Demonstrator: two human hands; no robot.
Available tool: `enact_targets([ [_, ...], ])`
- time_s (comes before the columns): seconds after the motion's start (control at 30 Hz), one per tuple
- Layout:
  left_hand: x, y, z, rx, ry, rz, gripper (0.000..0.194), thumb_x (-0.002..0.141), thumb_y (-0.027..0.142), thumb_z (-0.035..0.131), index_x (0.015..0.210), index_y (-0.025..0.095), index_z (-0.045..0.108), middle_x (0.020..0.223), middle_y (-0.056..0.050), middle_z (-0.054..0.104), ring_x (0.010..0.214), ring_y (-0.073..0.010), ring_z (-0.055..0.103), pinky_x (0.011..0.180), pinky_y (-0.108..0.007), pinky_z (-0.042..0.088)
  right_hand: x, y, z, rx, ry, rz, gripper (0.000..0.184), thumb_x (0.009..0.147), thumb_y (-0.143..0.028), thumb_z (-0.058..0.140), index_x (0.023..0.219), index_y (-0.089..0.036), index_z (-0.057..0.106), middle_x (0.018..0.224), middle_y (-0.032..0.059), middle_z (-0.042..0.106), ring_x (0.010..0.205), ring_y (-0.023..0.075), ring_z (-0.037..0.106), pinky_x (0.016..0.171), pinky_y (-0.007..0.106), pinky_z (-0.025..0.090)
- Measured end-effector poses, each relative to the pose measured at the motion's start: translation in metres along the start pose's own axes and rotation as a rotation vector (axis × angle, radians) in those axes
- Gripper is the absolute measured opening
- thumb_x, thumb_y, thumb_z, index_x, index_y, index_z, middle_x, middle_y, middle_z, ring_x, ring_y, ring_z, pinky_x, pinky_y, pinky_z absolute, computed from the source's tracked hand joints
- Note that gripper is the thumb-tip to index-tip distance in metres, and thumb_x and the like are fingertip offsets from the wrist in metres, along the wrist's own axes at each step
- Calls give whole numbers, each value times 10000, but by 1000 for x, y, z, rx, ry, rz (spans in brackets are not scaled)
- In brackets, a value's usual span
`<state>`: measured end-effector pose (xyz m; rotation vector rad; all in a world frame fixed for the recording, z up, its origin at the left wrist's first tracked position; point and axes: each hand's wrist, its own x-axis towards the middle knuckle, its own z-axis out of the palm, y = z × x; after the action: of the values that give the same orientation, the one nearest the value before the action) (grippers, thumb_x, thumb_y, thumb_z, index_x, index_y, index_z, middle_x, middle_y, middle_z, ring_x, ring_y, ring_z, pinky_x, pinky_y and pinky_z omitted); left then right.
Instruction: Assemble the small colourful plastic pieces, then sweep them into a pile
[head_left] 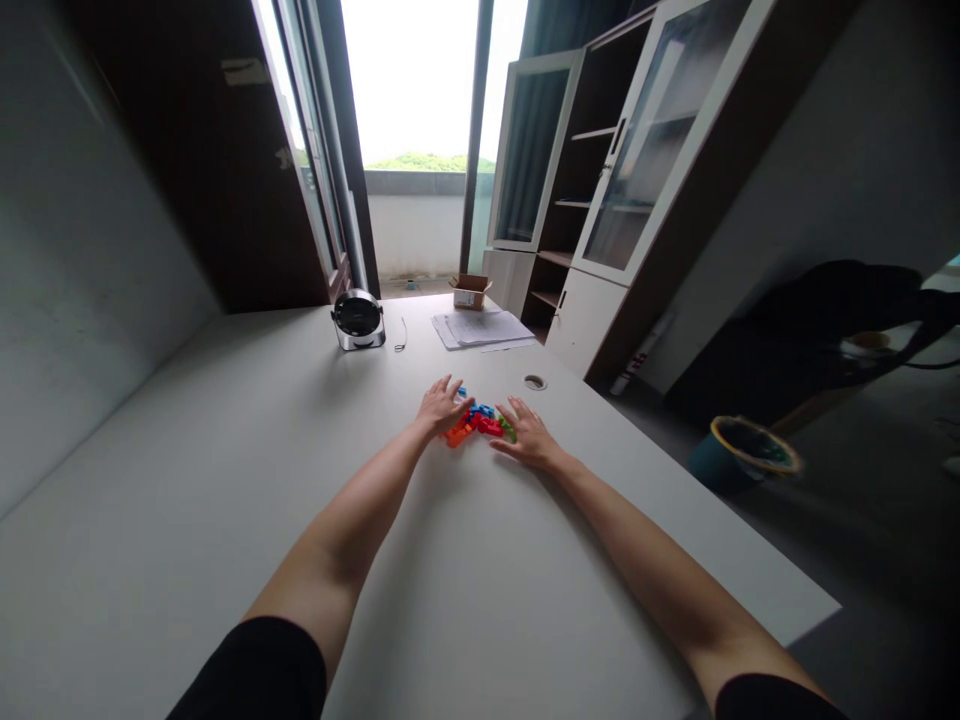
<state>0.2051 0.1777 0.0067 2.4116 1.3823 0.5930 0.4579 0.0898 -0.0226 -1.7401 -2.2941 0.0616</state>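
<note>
A small heap of coloured plastic blocks (478, 420), orange, red, blue and green, lies on the white desk (225, 480) in front of me. My left hand (442, 405) rests over the heap's left side with fingers spread, touching the orange and blue pieces. My right hand (529, 435) lies flat at the heap's right side, fingers stretched out against the green and red pieces. Both arms reach far forward. Neither hand grips a block.
A small round desk fan (358, 320) stands at the back of the desk, beside a stack of papers (480, 328) and a small cardboard box (470, 292). A cable hole (535, 382) sits near the blocks. Glass-door cabinets (600, 180) and a bin (742, 452) stand to the right.
</note>
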Motion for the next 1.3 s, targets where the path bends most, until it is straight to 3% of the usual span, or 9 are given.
enact_targets([
  [0.1, 16, 2, 3, 3, -96, 3, 706, 933, 720, 318, 1443, 263, 492, 1580, -83, 392, 1461, -288, 324, 1191, -443, 272, 13, -10, 2, -2, -4, -51, 950, 807, -785, 569, 1567, -273, 318, 1652, 134, 168, 1516, 371, 150, 1184, 580, 219],
  [0.23, 15, 11, 7, 40, -167, 122, 667, 935, 716, 314, 1313, 253, 611, 1520, -76, 467, 1407, -268, 398, 1173, -396, 308, 28, -13, 5, 44, -8, -124, 868, 856, -729, 556, 1551, -249, 355, 1600, 124, 327, 1497, 341, 240, 1199, 536, 246],
  [0.5, -26, 9, -3, 127, -113, 213, 892, 791, 816, 502, 1467, 238, 443, 1535, -129, 412, 1365, -330, 419, 1125, -427, 368, 41, -16, 15, 110, 11, -231, 791, 892, -630, 574, 1527, -195, 390, 1526, 139, 447, 1465, 326, 326, 1186, 508, 317],
  [0.7, -60, -5, -15, 164, -32, 174, 948, 774, 835, 501, 1476, 204, 418, 1529, -159, 414, 1378, -346, 405, 1129, -428, 351, 49, -45, 19, 127, 7, -319, 837, 881, -644, 591, 1534, -171, 370, 1532, 159, 432, 1464, 327, 328, 1190, 507, 318],
  [0.9, -87, -39, -39, 193, -18, 147, 923, 798, 810, 503, 1481, 194, 425, 1524, -156, 426, 1356, -339, 433, 1121, -423, 367, 64, -94, 28, 135, -8, -385, 820, 897, -653, 566, 1538, -184, 360, 1529, 154, 438, 1457, 331, 343, 1198, 505, 306],
  [1.03, -112, -77, -64, 223, -14, 118, 746, 882, 661, 519, 1486, 234, 428, 1525, -118, 436, 1346, -305, 456, 1109, -398, 392, 81, -137, 38, 130, -28, -422, 811, 924, -670, 504, 1542, -169, 347, 1543, 148, 421, 1476, 313, 310, 1207, 482, 293],
  [1.3, -177, -154, -122, 285, 40, -84, 561, 905, 454, 550, 1431, 268, 499, 1507, -66, 456, 1341, -258, 483, 1130, -350, 395, 126, -255, 67, 195, -86, -542, 813, 920, -619, 544, 1554, -165, 315, 1572, 140, 377, 1502, 308, 245, 1219, 467, 251],
])
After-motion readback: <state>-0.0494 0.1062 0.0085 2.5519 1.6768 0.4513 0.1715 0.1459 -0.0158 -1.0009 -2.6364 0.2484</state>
